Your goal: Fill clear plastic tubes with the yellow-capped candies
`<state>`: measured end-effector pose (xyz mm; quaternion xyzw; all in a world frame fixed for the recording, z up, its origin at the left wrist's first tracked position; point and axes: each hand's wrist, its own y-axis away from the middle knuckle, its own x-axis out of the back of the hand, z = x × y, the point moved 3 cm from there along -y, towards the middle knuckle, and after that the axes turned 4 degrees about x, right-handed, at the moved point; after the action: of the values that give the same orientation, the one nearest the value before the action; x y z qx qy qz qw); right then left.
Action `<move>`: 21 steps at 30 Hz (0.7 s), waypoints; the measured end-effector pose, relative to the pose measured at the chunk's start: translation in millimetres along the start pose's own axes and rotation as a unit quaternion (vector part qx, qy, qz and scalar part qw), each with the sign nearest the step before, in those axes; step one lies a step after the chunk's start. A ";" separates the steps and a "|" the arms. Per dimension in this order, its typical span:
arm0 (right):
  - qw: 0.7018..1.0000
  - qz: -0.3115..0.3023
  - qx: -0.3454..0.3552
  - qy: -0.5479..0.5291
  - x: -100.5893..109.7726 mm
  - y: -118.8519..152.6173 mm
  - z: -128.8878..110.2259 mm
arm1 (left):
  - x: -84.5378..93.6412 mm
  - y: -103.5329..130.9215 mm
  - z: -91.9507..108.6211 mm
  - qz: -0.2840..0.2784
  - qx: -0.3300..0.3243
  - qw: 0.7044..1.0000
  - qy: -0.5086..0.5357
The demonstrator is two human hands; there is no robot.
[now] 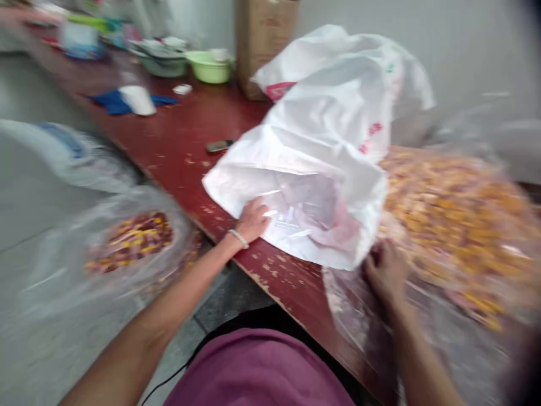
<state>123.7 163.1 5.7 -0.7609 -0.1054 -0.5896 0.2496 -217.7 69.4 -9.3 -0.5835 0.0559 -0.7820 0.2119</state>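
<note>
From where I stand, a big white sack (313, 129) lies across the red table (194, 127), its open mouth towards the person in the purple top (257, 372). Clear plastic (291, 220) shows inside the mouth. Red printed characters run near the sack's right side, with a red patch on its far left part and a small green mark higher up; all are too blurred to read. The brown carton (266, 42) behind carries faint reddish print, also unreadable.

The hands are well apart. The left hand (252, 220), a pale bracelet (240, 238) on its wrist, lies at the sack's near lip, fingers over the plastic. The right hand (386, 268) is at the sack's right corner, fingers bent; I can't tell whether either is gripping.

To the right lies a heap of orange-yellow pieces (456, 208) under clear film. A dark phone-like object (220, 146) sits left of the sack, and a light green basin (210, 66) stands near the carton. Lower left, an open clear bag (63, 276) holds red and yellow pieces (137, 239).
</note>
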 end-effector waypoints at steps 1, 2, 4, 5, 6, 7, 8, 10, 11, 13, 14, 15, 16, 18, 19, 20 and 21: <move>0.998 0.049 -0.023 -0.034 2.1 7.4 4.3 | -0.3 -0.4 -0.8 0.018 -0.011 1.000 0.012; 0.991 0.102 -0.033 -0.083 3.3 14.7 9.5 | -1.0 -1.3 -2.9 0.039 -0.018 0.999 0.025; 0.961 0.212 -0.096 -0.147 6.1 30.7 28.4 | -3.1 -4.3 -8.3 0.080 -0.037 0.995 0.043; 0.947 0.246 -0.128 -0.163 8.4 39.2 39.6 | -4.1 -5.6 -10.7 0.098 -0.045 0.993 0.039; 0.935 0.271 -0.156 -0.170 12.1 48.0 50.7 | -4.2 -6.5 -12.8 0.120 -0.049 0.991 0.029; 0.928 0.283 -0.177 -0.168 16.9 56.2 60.5 | -4.4 -7.0 -13.9 0.128 -0.055 0.990 0.019; 0.925 0.287 -0.189 -0.162 22.2 63.3 68.6 | -4.0 -7.0 -14.4 0.135 -0.057 0.989 0.010; 0.929 0.282 -0.188 -0.146 31.3 71.4 77.9 | -2.8 -6.4 -13.7 0.141 -0.061 0.988 -0.003; 0.935 0.272 -0.179 -0.141 33.5 71.6 78.6 | -2.0 -6.1 -12.9 0.143 -0.062 0.988 -0.006; 0.951 0.235 -0.149 -0.134 31.4 63.9 71.9 | -0.5 -5.9 -10.9 0.146 -0.064 0.987 -0.007; 0.960 0.211 -0.130 -0.129 27.3 56.8 65.1 | 0.5 -6.1 -10.0 0.147 -0.063 0.987 -0.003; 0.969 0.184 -0.111 -0.123 21.8 48.5 56.8 | 1.9 -6.2 -8.9 0.147 -0.059 0.987 0.002; 0.976 0.157 -0.095 -0.115 15.6 39.5 47.9 | 3.9 -6.1 -7.7 0.147 -0.053 0.988 0.008; 0.987 0.110 -0.080 -0.089 3.5 23.0 32.5 | 9.5 -4.8 -4.7 0.149 -0.044 0.988 0.028; 0.990 0.092 -0.084 -0.072 -1.1 16.9 27.5 | 12.8 -3.4 -2.8 0.150 -0.043 0.987 0.041; 0.991 0.081 -0.095 -0.053 -4.0 12.8 25.0 | 16.4 -1.4 -1.0 0.152 -0.044 0.986 0.054; 0.991 0.075 -0.111 -0.032 -5.4 10.8 24.8 | 19.8 1.1 0.8 0.154 -0.047 0.985 0.065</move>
<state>148.1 167.1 -6.6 -0.8082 0.0098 -0.5524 0.2036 -221.2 60.6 8.2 -0.5253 0.1956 -0.7727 0.2978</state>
